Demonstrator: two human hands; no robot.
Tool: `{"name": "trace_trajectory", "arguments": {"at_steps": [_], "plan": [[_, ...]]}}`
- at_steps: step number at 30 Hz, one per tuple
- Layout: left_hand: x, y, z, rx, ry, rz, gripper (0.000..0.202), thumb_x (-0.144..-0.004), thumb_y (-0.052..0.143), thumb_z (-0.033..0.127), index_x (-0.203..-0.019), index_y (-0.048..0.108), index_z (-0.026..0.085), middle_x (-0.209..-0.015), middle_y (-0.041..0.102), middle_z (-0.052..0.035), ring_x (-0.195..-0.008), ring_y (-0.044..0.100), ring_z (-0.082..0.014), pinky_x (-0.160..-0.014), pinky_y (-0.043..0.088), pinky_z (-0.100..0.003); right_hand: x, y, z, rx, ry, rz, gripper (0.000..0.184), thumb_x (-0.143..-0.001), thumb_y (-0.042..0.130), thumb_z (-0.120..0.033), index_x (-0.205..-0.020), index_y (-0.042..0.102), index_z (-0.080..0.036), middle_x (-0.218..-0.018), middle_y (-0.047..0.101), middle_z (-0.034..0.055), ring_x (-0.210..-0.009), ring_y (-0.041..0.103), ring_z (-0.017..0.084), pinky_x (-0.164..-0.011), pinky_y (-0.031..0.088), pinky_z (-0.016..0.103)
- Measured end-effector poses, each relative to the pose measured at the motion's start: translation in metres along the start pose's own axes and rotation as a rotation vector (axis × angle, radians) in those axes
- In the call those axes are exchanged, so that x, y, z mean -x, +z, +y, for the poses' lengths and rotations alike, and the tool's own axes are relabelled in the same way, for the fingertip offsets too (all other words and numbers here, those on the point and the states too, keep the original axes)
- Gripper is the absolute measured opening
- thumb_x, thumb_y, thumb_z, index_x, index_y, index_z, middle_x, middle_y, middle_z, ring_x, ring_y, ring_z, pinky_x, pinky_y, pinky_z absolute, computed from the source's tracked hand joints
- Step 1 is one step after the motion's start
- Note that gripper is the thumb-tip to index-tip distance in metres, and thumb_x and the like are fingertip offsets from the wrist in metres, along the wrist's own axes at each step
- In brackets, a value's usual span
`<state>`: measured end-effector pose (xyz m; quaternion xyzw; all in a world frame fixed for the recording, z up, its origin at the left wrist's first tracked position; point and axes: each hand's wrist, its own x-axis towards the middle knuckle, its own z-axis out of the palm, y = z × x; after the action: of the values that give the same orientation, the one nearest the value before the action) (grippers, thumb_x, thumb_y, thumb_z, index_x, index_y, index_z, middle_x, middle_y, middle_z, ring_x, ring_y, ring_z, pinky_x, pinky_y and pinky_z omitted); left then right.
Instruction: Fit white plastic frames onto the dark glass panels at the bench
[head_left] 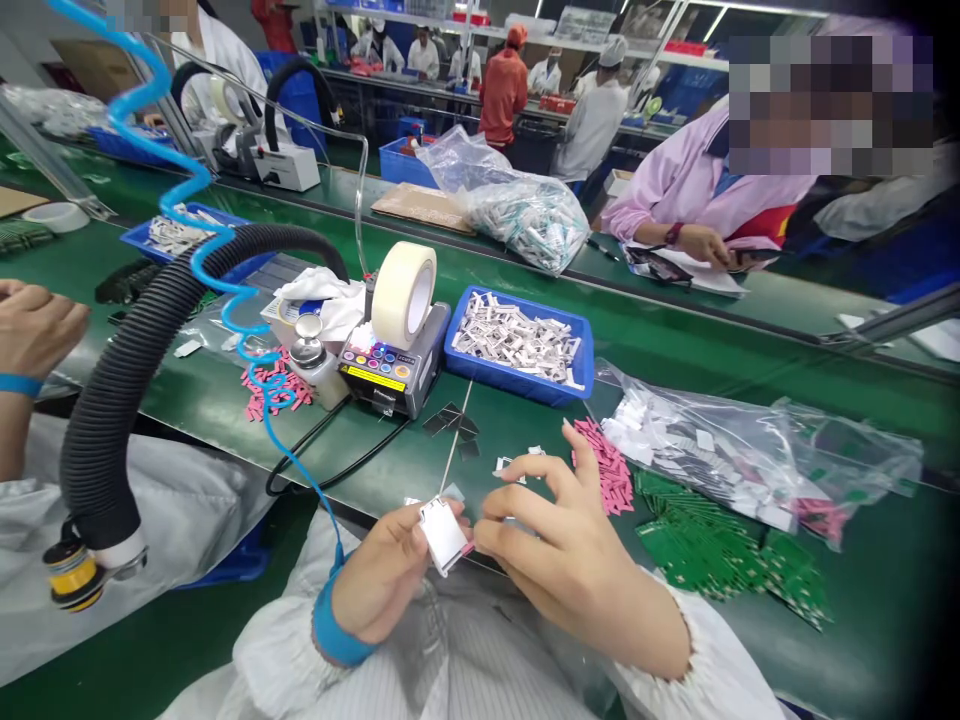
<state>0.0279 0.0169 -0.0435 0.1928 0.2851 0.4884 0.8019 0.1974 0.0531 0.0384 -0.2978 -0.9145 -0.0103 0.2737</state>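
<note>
- Left hand (390, 568) has its grip round a small white panel (444, 535), tilted, likely for easier viewing.
- Right hand (564, 525) curls beside it; I can't tell whether that grip pinches anything.
- Pink strips (606, 470) and green circuit boards (720, 545) share the bench (885, 545), presumably for easy reach.

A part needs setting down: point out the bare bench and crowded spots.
Bare bench shows in front of the blue tray, between dark squares and pink strips; a larger patch lies right of the green boards. Crowded: beside the right hand, where strips, clear bag and boards bunch, and around tape dispenser and pump bottle.
</note>
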Motion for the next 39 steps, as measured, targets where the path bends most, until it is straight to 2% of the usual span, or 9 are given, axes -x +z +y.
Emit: {"name": "trace_trajectory", "arguments": {"at_steps": [10,13,17,22,27,31,33,36,39], "plan": [[0.002,0.003,0.005,-0.038,0.013,-0.037,0.039,-0.067,0.07,0.044,-0.094,0.071,0.016,-0.074,0.065,-0.002,-0.069,0.051,-0.0122,-0.067,0.037,-0.024,-0.006,0.006,-0.009,0.021,-0.047,-0.072,0.027,-0.085,0.045,-0.008,-0.076,0.062,-0.026,-0.073,0.064,-0.0052,-0.087,0.052,0.017,-0.105,0.01,0.058],[0.003,0.001,0.006,0.0,0.03,-0.011,0.038,-0.066,0.072,0.043,-0.093,0.071,0.016,-0.071,0.064,-0.0017,-0.067,0.052,-0.0125,-0.066,0.039,-0.025,-0.007,0.01,-0.011,-0.034,-0.03,-0.032,0.023,-0.085,0.048,-0.009,-0.078,0.063,-0.026,-0.074,0.064,-0.005,-0.089,0.052,0.017,-0.104,0.012,0.057],[0.003,-0.007,0.004,0.195,0.003,0.07,0.033,-0.067,0.07,0.043,-0.094,0.07,0.023,-0.088,0.067,-0.0028,-0.081,0.058,-0.0163,-0.075,0.043,-0.03,0.003,0.029,-0.015,-0.144,0.071,0.123,0.009,-0.085,0.056,-0.028,-0.087,0.065,-0.027,-0.091,0.066,-0.0006,-0.09,0.052,0.019,-0.102,0.018,0.055],[0.001,-0.011,-0.003,0.277,0.025,0.098,0.03,-0.073,0.066,0.041,-0.099,0.067,0.026,-0.105,0.065,-0.003,-0.103,0.055,-0.0206,-0.093,0.039,-0.041,0.011,0.057,-0.027,-0.185,0.33,0.253,0.03,-0.079,0.059,-0.049,-0.095,0.062,-0.023,-0.091,0.063,0.0044,-0.085,0.055,0.021,-0.097,0.026,0.052],[0.004,-0.007,0.001,0.122,0.106,0.159,0.034,-0.073,0.065,0.041,-0.104,0.067,0.026,-0.115,0.064,-0.0053,-0.113,0.05,-0.0257,-0.102,0.032,-0.045,-0.002,0.061,-0.032,-0.244,0.439,0.274,0.011,-0.073,0.062,-0.031,-0.081,0.061,-0.023,-0.073,0.062,-0.002,-0.073,0.055,0.017,-0.098,0.025,0.049],[0.012,-0.012,0.03,-0.388,0.377,0.234,0.037,-0.067,0.07,0.013,-0.102,0.069,0.025,-0.127,0.058,-0.0065,-0.134,0.027,-0.0271,-0.111,0.015,-0.039,-0.006,0.055,-0.024,-0.225,0.361,0.162,0.01,-0.069,0.061,-0.029,-0.076,0.059,-0.022,-0.07,0.06,-0.0022,-0.072,0.054,0.016,-0.098,0.026,0.049],[0.02,-0.017,0.044,-0.514,0.323,0.162,0.034,-0.063,0.069,0.005,-0.091,0.073,0.023,-0.117,0.065,-0.0098,-0.138,0.019,-0.0273,-0.112,0.009,-0.041,-0.007,0.052,-0.021,-0.224,0.311,0.047,0.011,-0.068,0.062,-0.029,-0.076,0.06,-0.022,-0.071,0.059,-0.0016,-0.072,0.054,0.016,-0.097,0.027,0.049],[0.032,-0.028,0.056,-0.378,0.113,0.076,0.029,-0.068,0.064,0.005,-0.09,0.074,0.021,-0.105,0.07,-0.0143,-0.133,0.03,-0.0313,-0.111,0.014,-0.049,-0.011,0.053,-0.024,-0.235,0.27,-0.064,0.011,-0.067,0.062,-0.028,-0.076,0.061,-0.022,-0.071,0.058,-0.0012,-0.074,0.053,0.016,-0.098,0.026,0.048],[0.044,-0.041,0.055,-0.237,0.091,0.137,0.032,-0.074,0.057,0.008,-0.099,0.071,0.023,-0.104,0.071,-0.0113,-0.125,0.043,-0.0309,-0.108,0.024,-0.049,-0.019,0.061,-0.034,-0.326,0.272,-0.117,0.011,-0.066,0.063,-0.029,-0.074,0.063,-0.023,-0.07,0.059,-0.0013,-0.076,0.053,0.017,-0.099,0.025,0.049]]}}
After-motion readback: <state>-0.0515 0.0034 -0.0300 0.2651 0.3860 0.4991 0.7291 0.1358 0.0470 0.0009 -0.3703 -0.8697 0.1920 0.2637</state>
